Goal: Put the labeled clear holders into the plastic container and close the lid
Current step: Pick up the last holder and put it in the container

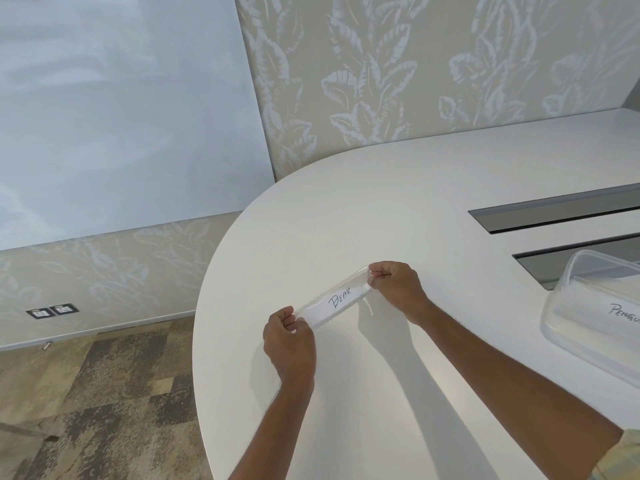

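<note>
A clear holder (337,301) with a white card reading "BEAR" is held just above the white table (381,209). My left hand (289,342) pinches its near-left end and my right hand (394,287) pinches its far-right end. At the right edge stands the clear plastic container (595,313), cut off by the frame. Inside it lies another holder whose label (625,315) begins "PENGU". The container's lid is not visible.
Two dark recessed slots (554,216) run across the table behind the container. The table's rounded edge curves to the left, with patterned carpet (104,393) below. A whiteboard (121,116) and leaf-patterned wall stand behind.
</note>
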